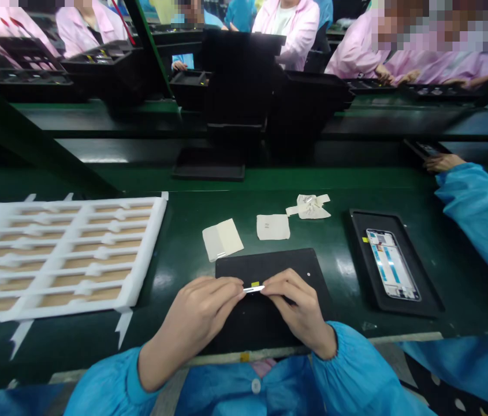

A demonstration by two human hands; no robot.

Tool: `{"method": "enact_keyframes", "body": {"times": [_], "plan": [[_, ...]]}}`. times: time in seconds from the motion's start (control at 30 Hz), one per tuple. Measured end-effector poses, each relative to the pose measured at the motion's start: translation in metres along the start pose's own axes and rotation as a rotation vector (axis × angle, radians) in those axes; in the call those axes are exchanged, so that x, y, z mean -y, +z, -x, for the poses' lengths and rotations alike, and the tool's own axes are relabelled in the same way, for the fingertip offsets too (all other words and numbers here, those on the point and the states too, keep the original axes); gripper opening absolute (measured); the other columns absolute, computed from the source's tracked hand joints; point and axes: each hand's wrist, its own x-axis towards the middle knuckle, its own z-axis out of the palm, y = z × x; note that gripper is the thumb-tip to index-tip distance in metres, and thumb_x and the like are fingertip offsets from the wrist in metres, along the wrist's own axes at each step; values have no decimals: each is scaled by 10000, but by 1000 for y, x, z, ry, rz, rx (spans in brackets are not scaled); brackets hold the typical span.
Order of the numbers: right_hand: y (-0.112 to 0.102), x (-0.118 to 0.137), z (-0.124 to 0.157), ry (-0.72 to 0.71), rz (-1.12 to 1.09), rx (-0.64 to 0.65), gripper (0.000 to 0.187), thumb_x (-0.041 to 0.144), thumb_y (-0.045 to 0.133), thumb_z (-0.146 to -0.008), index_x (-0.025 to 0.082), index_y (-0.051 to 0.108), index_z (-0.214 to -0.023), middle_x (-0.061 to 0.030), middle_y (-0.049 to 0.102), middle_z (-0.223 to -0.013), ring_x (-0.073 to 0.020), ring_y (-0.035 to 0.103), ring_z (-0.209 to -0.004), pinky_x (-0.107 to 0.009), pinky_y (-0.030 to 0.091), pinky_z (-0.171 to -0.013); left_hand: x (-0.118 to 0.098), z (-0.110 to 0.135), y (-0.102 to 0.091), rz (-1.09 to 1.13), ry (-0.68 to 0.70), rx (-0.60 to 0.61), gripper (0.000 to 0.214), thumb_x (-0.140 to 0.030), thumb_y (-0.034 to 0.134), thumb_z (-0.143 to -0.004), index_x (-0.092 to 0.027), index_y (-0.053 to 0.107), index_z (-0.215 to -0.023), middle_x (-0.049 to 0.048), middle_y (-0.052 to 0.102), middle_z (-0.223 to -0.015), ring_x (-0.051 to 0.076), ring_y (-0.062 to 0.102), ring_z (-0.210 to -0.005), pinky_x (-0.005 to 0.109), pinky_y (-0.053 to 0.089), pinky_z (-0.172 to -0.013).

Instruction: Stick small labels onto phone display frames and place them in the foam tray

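Note:
My left hand (202, 312) and my right hand (298, 306) meet over a black mat (269, 266) near the table's front edge. Both pinch the ends of a small thin silvery strip (253, 289) with a yellow tab on it, held between their fingertips just above the mat. Both sleeves are blue.
A white foam tray (59, 257) with empty slots lies at the left. Two pale paper pieces (222, 238) (273, 226) and a crumpled film (310, 206) lie behind the mat. A black tray (393, 263) holding a phone frame (393, 264) sits right. A neighbour's blue sleeve (481, 219) reaches in at the right.

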Motion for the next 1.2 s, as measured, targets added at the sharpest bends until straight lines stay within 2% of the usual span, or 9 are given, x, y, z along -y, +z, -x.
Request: {"method": "enact_keyframes", "body": {"times": [0.23, 0.33, 0.5, 0.63, 0.87, 0.97, 1.07, 1.13, 1.2], "plan": [[-8, 6, 5, -139, 251, 162, 378, 55, 467, -971, 253, 647, -1238, -73, 632, -953, -157, 587, -834, -301, 543, -696, 0, -4, -6, 59, -30, 114, 235, -291, 451, -1022, -199, 659, -963, 1, 741, -956, 151, 707, -850, 271, 530, -760], [-9, 7, 6, -192, 379, 189, 362, 85, 500, -970, 243, 628, -1270, -78, 645, -960, -165, 582, -822, -313, 538, -701, 0, 1, -2, 48, -8, 28, 195, -284, 495, -1005, -190, 666, -997, 21, 745, -977, 157, 711, -868, 270, 538, -772], [-8, 5, 4, -194, 316, 156, 420, 37, 421, -974, 261, 620, -1268, -72, 625, -942, -150, 588, -794, -282, 537, -656, -2, 18, 11, -53, 126, -217, 212, -99, 494, -975, -153, 651, -1106, 58, 747, -1043, 165, 708, -920, 296, 534, -813], [-7, 3, 5, -223, 359, 201, 479, 4, 469, -943, 237, 557, -1352, -96, 626, -992, -182, 592, -869, -322, 550, -709, -2, 20, 12, -213, 203, -213, 249, -76, 431, -990, -100, 642, -1121, 90, 736, -1086, 195, 703, -953, 320, 535, -802], [-12, 6, -3, -207, 429, 267, 481, -11, 478, -919, 245, 594, -1308, -100, 636, -1062, -203, 617, -915, -339, 553, -757, 9, 5, 14, -338, 282, -163, 147, -94, 518, -956, -112, 646, -1024, 49, 739, -915, 152, 680, -698, 272, 514, -613], [-11, 10, -27, -146, 346, 212, 360, 32, 542, -913, 240, 653, -1186, -79, 633, -1035, -194, 625, -920, -317, 541, -771, 25, 5, 7, -131, 151, -104, 209, -127, 455, -991, -142, 659, -1037, 38, 741, -932, 159, 694, -749, 266, 538, -651], [9, 4, -62, -47, 201, 68, 197, 92, 590, -913, 227, 665, -1035, -47, 641, -942, -180, 625, -875, -301, 525, -771, 56, 15, -15, 318, -249, -90, 187, -240, 521, -984, -182, 695, -1020, 34, 745, -1007, 171, 704, -913, 265, 557, -810], [33, -6, -84, -17, 148, 182, 132, 118, 574, -930, 215, 660, -953, -40, 647, -906, -181, 618, -869, -304, 512, -776, 79, 24, -30, 642, -540, -58, 184, -334, 627, -921, -179, 720, -952, 68, 719, -1134, 203, 703, -952, 275, 566, -803], [60, -19, -102, -10, 169, 460, 119, 121, 576, -930, 198, 655, -887, -45, 645, -902, -190, 605, -894, -308, 495, -795, 96, 30, -38, 956, -713, 22, 210, -366, 712, -847, -162, 728, -895, 106, 640, -1295, 233, 694, -990, 280, 566, -792]]}}
